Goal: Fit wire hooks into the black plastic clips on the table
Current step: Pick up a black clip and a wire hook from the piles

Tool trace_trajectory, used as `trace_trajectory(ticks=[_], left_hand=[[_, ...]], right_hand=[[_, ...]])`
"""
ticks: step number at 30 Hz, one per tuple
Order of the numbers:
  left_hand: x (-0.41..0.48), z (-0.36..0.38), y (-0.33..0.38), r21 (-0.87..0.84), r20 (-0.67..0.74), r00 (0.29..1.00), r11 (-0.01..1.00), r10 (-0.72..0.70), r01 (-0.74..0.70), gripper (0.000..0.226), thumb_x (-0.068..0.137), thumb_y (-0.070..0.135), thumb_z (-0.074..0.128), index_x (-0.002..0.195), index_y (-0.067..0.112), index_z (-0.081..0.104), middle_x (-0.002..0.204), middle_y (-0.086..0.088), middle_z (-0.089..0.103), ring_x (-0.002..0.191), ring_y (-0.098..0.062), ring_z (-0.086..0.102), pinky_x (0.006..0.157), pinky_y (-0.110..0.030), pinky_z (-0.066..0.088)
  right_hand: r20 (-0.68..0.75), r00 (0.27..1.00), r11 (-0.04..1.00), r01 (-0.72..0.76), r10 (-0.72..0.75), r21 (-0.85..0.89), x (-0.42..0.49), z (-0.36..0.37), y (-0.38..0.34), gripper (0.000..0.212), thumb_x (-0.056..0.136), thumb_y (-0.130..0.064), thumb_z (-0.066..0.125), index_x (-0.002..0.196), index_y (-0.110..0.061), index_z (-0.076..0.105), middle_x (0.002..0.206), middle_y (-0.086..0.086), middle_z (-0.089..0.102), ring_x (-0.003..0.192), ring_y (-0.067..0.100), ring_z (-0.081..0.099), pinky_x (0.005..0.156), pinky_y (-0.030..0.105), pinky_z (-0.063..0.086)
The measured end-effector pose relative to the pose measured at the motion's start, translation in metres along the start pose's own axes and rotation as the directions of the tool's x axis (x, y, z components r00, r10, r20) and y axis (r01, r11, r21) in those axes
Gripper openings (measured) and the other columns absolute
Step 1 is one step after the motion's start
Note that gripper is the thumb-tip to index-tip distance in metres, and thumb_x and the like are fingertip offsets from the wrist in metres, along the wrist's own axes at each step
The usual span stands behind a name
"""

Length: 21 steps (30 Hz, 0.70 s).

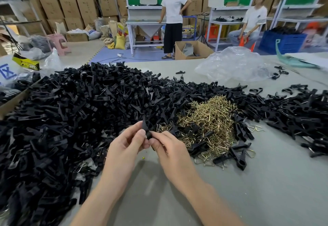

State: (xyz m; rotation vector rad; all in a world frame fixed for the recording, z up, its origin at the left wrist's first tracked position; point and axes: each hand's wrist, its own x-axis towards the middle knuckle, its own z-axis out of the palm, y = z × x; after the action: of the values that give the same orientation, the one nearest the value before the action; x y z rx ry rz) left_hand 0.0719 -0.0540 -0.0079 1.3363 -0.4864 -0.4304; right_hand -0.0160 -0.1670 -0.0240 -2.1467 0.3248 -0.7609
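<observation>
— How far along are we?
— Barely. My left hand (124, 147) and right hand (170, 149) both pinch one clip (147, 129) above the table (257, 181). I can't tell if a hook's in it.
— What's left?
— The clip pile (79, 105) and the hooks (207, 119) beside it.

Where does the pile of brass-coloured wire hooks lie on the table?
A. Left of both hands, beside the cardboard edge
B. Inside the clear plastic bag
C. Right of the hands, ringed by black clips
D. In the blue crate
C: the wire hooks lie right of the right hand, with black clips around them.
</observation>
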Motion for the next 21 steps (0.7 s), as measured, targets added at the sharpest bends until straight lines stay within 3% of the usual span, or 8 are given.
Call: trace_trajectory(ticks=[5,9,13,16,21], left_hand=[[0.002,0.001,-0.001,-0.166,0.049,0.997,0.984,-0.060,0.068,0.036,0.081,0.029,0.068,0.116,0.022,0.073,0.082,0.001,0.071,0.078,-0.012,0.067,0.079,-0.022,0.056],[0.005,0.001,-0.005,-0.145,0.000,1.000,0.989,-0.029,0.029,0.032,0.095,0.016,0.060,0.125,0.028,0.064,0.077,0.000,0.065,0.076,-0.014,0.065,0.081,-0.029,0.059],[0.006,-0.001,-0.002,-0.121,-0.068,0.997,0.992,0.029,-0.037,0.026,0.101,0.010,0.054,0.104,0.030,0.070,0.078,-0.003,0.063,0.072,-0.015,0.063,0.074,-0.026,0.057],[0.006,-0.002,-0.003,-0.130,-0.068,0.998,0.991,0.000,-0.008,0.028,0.101,0.011,0.054,0.092,0.027,0.075,0.082,-0.001,0.064,0.072,-0.016,0.062,0.070,-0.024,0.055],[0.005,0.002,-0.005,-0.127,0.033,0.998,0.991,-0.047,0.051,0.026,0.096,0.012,0.063,0.110,0.031,0.074,0.083,0.003,0.067,0.080,-0.015,0.065,0.079,-0.029,0.055]], right_hand=[[0.088,0.995,0.984,-0.064,0.049,0.169,0.000,-0.006,0.001,0.020,0.101,-0.032,0.059,0.116,-0.026,0.071,0.092,-0.018,0.062,0.088,0.003,0.064,0.076,0.011,0.043],[0.097,0.991,0.964,-0.114,0.093,0.238,0.004,-0.004,0.006,0.024,0.099,-0.021,0.063,0.121,-0.020,0.072,0.103,-0.016,0.070,0.098,0.001,0.069,0.085,0.015,0.048],[0.062,0.985,0.950,-0.171,0.160,0.260,0.009,-0.002,0.009,0.017,0.098,-0.022,0.060,0.105,-0.029,0.074,0.093,-0.009,0.075,0.088,0.008,0.070,0.083,0.027,0.055],[0.081,0.965,0.852,-0.259,0.249,0.455,0.012,-0.002,0.009,0.023,0.100,-0.016,0.055,0.100,-0.029,0.074,0.085,-0.004,0.075,0.084,0.013,0.071,0.083,0.031,0.058],[0.114,0.947,0.728,-0.305,0.300,0.614,0.016,-0.006,0.008,0.026,0.101,-0.007,0.051,0.113,-0.021,0.071,0.088,0.001,0.077,0.085,0.013,0.072,0.085,0.030,0.060]])
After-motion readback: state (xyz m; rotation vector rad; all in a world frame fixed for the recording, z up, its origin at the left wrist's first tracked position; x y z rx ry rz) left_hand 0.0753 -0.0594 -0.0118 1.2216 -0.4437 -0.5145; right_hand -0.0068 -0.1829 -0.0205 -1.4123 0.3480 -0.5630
